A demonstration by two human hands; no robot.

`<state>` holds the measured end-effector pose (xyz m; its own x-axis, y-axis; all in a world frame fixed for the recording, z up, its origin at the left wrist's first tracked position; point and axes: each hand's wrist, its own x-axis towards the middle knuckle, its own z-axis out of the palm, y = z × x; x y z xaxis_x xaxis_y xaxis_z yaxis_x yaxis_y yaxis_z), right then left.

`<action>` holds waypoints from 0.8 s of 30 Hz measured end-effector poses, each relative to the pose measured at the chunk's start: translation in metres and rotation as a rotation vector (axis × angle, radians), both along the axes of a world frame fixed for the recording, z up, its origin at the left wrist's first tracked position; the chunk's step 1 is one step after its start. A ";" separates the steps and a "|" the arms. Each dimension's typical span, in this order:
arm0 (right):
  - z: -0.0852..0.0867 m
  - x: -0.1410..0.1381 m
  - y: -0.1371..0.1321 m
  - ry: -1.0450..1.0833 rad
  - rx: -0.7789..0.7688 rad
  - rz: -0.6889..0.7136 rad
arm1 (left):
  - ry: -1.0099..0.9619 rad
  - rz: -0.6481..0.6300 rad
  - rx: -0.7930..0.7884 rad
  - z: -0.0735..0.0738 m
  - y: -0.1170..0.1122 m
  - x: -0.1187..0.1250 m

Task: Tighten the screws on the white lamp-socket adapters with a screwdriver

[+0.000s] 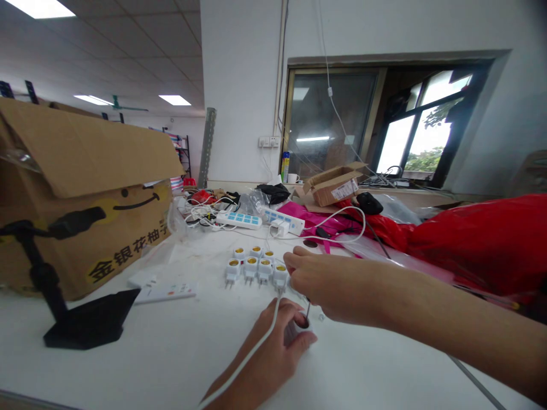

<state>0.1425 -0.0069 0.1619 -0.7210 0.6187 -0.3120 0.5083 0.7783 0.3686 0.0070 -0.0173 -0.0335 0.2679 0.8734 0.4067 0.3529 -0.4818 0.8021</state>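
Note:
My left hand (pixel 277 347) is closed around a white plug-in lamp socket (pixel 292 335), its round opening facing up on the table. Above it, my right hand (pixel 316 279) is closed on a screwdriver (pixel 308 310); only the thin metal shaft shows, pointing down into that opening, and the handle is hidden in my fist. Whether the tip touches a screw inside cannot be seen. Just beyond my hands stand several similar white lamp sockets (pixel 251 267) with brass-coloured insides and plug pins. A white cable (pixel 260 344) runs across my left wrist.
A large cardboard box (pixel 128 228) and a black stand (pixel 89 324) occupy the left. White power strips (pixel 239 220) and tangled cables lie at the back. Red plastic bags (pixel 482 239) fill the right. A small clear piece (pixel 321 316) lies near my right hand.

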 end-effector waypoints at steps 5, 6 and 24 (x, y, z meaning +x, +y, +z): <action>-0.004 -0.001 -0.002 0.009 0.008 0.020 | 0.012 0.011 0.028 0.002 -0.002 0.000; -0.005 -0.001 -0.003 0.009 0.015 0.015 | 0.017 0.008 0.028 0.001 -0.002 0.000; -0.006 0.001 -0.005 0.028 0.038 -0.043 | 0.049 0.021 0.053 -0.002 0.000 -0.001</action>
<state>0.1435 -0.0123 0.1554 -0.7017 0.6603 -0.2675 0.5515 0.7412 0.3827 0.0063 -0.0176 -0.0360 0.2709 0.8566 0.4392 0.4015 -0.5152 0.7572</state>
